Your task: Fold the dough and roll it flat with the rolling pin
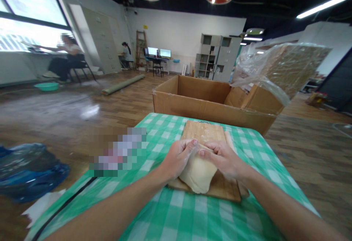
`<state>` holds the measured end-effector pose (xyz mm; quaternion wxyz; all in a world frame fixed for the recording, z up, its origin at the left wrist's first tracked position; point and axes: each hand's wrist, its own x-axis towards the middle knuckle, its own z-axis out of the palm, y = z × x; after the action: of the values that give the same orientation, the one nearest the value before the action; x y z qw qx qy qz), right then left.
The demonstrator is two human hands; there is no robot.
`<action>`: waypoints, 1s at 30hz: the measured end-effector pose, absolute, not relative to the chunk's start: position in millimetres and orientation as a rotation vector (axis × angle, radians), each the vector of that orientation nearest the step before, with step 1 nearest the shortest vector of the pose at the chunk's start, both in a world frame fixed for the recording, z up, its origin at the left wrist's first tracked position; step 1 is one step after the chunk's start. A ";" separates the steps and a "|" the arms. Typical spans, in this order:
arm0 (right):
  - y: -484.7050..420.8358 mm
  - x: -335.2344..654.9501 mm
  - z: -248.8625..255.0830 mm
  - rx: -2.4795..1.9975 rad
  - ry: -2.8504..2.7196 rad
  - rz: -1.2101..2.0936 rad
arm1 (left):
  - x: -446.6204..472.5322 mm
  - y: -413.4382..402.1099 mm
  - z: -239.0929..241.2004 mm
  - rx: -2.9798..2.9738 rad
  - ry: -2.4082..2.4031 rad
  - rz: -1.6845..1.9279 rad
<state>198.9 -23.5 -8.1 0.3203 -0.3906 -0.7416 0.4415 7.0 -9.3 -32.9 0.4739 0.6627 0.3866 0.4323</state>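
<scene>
Pressing dough [197,173] on board [205,134] — left hand [177,158], right hand [222,158], both grips holding it

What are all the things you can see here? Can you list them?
dough: one, pale cream, on the board under both hands
cutting board: one, light wood, on the table
rolling pin: one, wooden, on the board's right edge, partly hidden
tablecloth: one, green and white checks, covering the table
cardboard box: one, brown, open, behind the table
plastic-wrapped bundle: one, tan, beside the box
blue bags: dark blue, floor at left
basin: one, green, far floor
seated people: two, far back
left hand: pressing the dough
right hand: pressing the dough
</scene>
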 end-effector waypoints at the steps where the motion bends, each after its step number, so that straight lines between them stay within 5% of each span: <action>1: -23.7 199.4 -7.1 -1.015 -1.914 1.199 | 7.1 -9.9 -32.3 1.633 0.904 1.044; 9: -22.5 197.6 -17.6 -1.090 -1.736 1.380 | 10.1 -11.3 -30.7 1.771 1.010 1.127; 17: -24.3 194.7 -7.9 -1.061 -1.970 0.916 | 9.1 -11.8 -34.5 1.498 0.943 1.047; 24: -22.1 195.1 -18.7 -1.073 -1.660 1.382 | 11.1 -9.3 -34.6 1.617 1.144 1.209; 30: -21.6 199.5 -14.8 -1.062 -1.722 1.227 | 10.0 -8.2 -34.7 1.473 1.058 1.183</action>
<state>199.5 -21.6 -14.8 0.3779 -0.4154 -0.6738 0.4802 10.0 -8.2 -34.7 0.4689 0.6008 0.4315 0.4827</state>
